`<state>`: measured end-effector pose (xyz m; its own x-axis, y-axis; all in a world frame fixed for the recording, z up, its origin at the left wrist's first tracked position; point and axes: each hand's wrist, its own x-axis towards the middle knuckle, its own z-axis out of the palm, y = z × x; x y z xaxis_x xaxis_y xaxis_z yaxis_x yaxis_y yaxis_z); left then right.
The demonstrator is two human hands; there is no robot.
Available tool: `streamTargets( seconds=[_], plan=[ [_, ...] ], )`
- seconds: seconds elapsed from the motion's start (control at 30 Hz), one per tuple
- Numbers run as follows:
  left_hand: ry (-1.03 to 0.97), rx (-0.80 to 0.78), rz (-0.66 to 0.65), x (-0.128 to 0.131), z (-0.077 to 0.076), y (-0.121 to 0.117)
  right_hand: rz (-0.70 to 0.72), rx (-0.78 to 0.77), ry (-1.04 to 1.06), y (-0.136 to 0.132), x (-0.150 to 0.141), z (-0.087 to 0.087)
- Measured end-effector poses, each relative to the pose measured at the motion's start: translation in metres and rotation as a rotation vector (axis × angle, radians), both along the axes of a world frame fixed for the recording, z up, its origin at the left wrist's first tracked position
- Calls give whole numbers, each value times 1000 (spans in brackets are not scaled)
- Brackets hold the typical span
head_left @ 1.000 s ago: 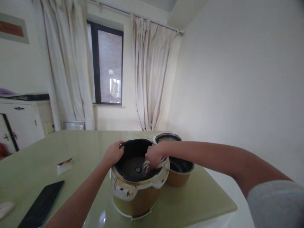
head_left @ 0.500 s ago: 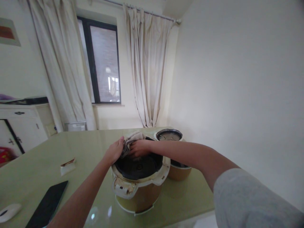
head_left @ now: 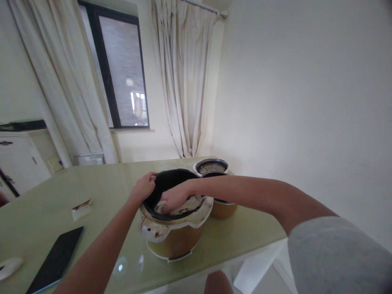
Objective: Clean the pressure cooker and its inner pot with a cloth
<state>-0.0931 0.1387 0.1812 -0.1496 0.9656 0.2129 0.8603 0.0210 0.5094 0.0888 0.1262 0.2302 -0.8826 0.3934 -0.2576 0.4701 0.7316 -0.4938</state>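
Note:
A rice cooker body (head_left: pixel 179 241) with a gold-brown side and a stained white collar stands on the table, its dark inside facing up. My left hand (head_left: pixel 143 188) grips the far left of its dark rim, thumb and fingers closed over the edge. Down inside the opening, my right hand (head_left: pixel 176 198) presses on a crumpled patterned cloth (head_left: pixel 190 205). That hand's fingertips are partly hidden in the cloth and the dark interior.
Behind the cooker, to the right, stand a gold-brown pot (head_left: pixel 223 210) and a round lid (head_left: pixel 212 166). On the left of the green table (head_left: pixel 113 200) lie a dark phone (head_left: pixel 56 261), a small white packet (head_left: pixel 81 210) and a white rounded object (head_left: pixel 10 267).
The cloth has gone from the cooker's far left rim down into its inside with my right hand. My left hand now holds the bare rim. The view has shifted slightly.

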Motion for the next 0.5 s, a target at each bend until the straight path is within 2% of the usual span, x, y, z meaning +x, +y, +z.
streamTargets(
  seconds=[0.13,0.27,0.43,0.5],
  plan=[
    [-10,4,-10,-1,0,1,-104,-2,136,-19,-3,14],
    [-36,2,-10,-3,-2,1,-91,-61,16,-22,26,21],
    [-64,6,-26,-4,-5,2,42,236,-389,3,66,27],
    [-67,12,-31,-5,-6,3,52,341,-407,18,72,24]
  ],
)
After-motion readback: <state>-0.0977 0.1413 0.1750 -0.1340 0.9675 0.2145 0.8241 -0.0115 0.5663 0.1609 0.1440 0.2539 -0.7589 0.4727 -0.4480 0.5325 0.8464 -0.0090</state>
